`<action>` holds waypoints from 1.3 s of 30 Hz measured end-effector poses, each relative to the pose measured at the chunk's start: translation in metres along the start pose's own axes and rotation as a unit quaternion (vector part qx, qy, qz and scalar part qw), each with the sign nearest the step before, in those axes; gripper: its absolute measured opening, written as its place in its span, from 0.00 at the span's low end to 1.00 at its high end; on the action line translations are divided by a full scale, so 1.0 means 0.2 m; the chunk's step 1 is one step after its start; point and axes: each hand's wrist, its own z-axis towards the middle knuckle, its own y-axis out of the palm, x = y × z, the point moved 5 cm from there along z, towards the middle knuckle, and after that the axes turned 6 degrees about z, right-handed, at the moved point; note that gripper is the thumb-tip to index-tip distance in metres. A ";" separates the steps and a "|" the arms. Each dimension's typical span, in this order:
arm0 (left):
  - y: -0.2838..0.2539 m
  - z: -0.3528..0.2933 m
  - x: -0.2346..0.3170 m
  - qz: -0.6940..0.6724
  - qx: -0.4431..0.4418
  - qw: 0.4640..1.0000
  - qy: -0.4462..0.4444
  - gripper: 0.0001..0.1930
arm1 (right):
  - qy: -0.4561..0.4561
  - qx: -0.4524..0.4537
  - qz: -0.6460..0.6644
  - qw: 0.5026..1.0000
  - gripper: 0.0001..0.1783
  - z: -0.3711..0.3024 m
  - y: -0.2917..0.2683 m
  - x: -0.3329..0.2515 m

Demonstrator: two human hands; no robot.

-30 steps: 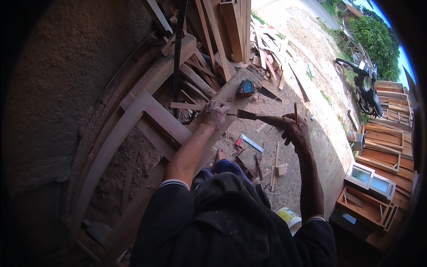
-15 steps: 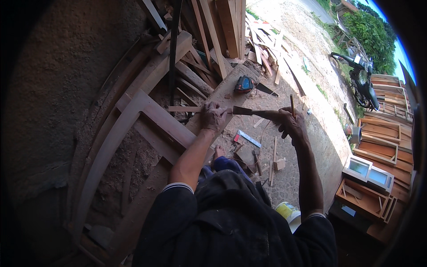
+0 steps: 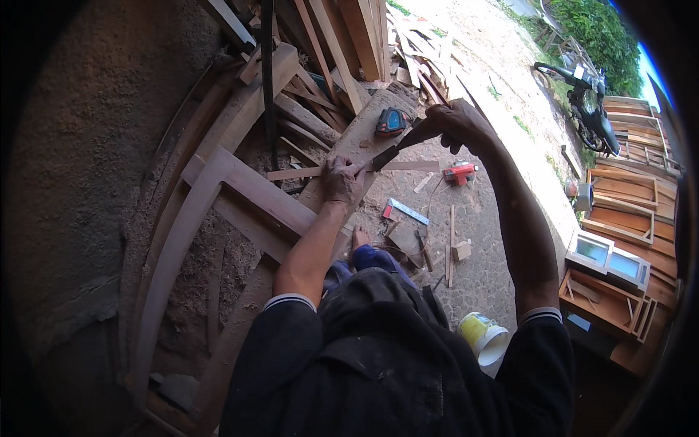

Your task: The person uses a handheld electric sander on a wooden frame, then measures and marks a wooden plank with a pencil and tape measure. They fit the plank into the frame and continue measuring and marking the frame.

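My left hand presses a thin strip of wood onto a broad plank, its fingers closed over the strip. Out past the plank's right edge reaches the strip's far end. My right hand is raised and wrapped round the handle of a tool with a dark flat blade. That blade slants down to the strip, just right of my left fingers; its exact kind is unclear. A blue and black tape measure sits on the plank beyond my hands.
Left of me lies a curved wooden frame. On the floor are a try square, a red object, offcuts and a yellow-white bucket. Scrap wood is piled ahead; a motorcycle and wooden frames stand right.
My right hand has risen and moved forward, tilting the tool from nearly level to a steep slant. The strip's right end and the red object now show. My left hand stays on the strip.
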 end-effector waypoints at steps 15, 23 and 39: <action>0.03 -0.01 -0.01 -0.004 -0.004 1.000 -0.013 0.04 | 0.042 0.036 0.017 0.998 0.21 -0.02 0.12 -0.04; -0.16 0.14 0.19 -0.064 -0.005 0.996 0.065 0.27 | 0.053 0.096 -0.014 0.994 0.23 -0.06 0.13 -0.02; -0.25 0.65 0.61 -0.341 -0.341 0.876 0.029 0.10 | -0.001 0.068 -0.070 0.995 0.33 -0.01 0.17 -0.17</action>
